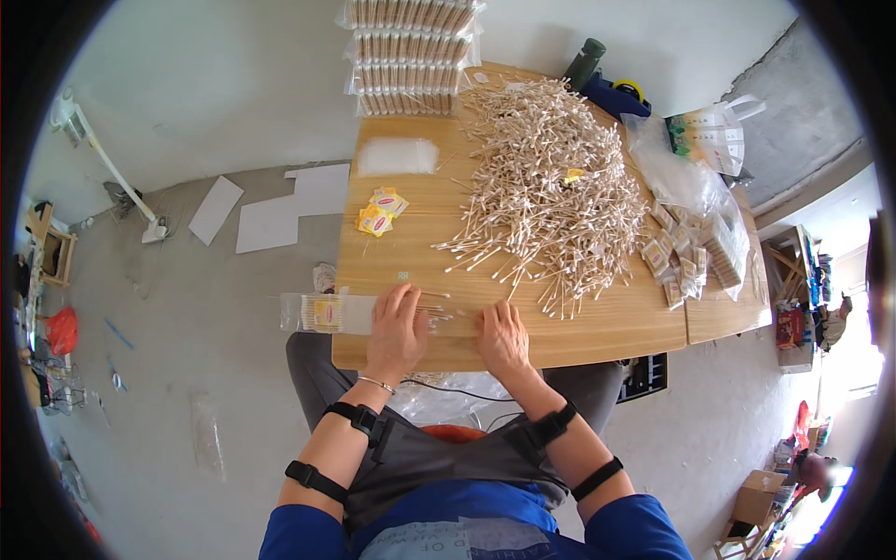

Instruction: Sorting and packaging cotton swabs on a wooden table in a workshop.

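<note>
My left hand (397,329) is at the near left of the wooden table, fingers bent over a small bundle of cotton swabs (431,309) whose tips stick out to its right. Left of that hand lies a clear plastic bag (357,315) with a row of cotton swabs and a yellow label card (326,312) inside; part of it overhangs the table's left edge. My right hand (505,340) rests near the front edge, fingertips pinched together at what may be clear film, too faint to make out. A large heap of loose cotton swabs (560,187) spreads beyond both hands.
Yellow label cards (378,219) and a stack of clear bags (399,156) lie at the left. Filled packs (411,47) are piled at the back. A tape dispenser (618,93), a green bottle (585,63) and a plastic bag with small packs (719,247) stand right.
</note>
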A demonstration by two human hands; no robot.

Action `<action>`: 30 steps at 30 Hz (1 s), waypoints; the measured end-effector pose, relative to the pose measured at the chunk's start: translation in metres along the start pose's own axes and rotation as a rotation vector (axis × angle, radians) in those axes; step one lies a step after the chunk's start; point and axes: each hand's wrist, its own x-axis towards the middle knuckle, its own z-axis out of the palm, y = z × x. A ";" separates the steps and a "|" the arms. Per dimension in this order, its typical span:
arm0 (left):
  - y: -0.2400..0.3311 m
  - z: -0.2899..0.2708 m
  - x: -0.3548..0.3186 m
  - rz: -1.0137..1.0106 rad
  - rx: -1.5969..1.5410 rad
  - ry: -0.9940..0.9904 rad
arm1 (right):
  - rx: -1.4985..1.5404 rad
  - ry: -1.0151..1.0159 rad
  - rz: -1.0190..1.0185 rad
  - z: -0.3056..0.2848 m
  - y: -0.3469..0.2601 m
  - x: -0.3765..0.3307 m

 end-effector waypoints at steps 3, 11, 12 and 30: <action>0.002 0.001 0.001 0.004 0.028 -0.026 | 0.035 -0.045 -0.060 -0.018 0.004 -0.029; 0.006 0.000 0.003 0.030 0.069 -0.036 | 0.176 -0.198 -0.362 -0.024 -0.005 -0.053; 0.006 0.000 0.003 0.023 0.078 -0.040 | 0.220 -0.207 -0.369 -0.023 -0.006 -0.051; 0.005 0.001 -0.001 0.034 0.055 -0.004 | 0.147 0.008 0.492 -0.018 0.040 -0.001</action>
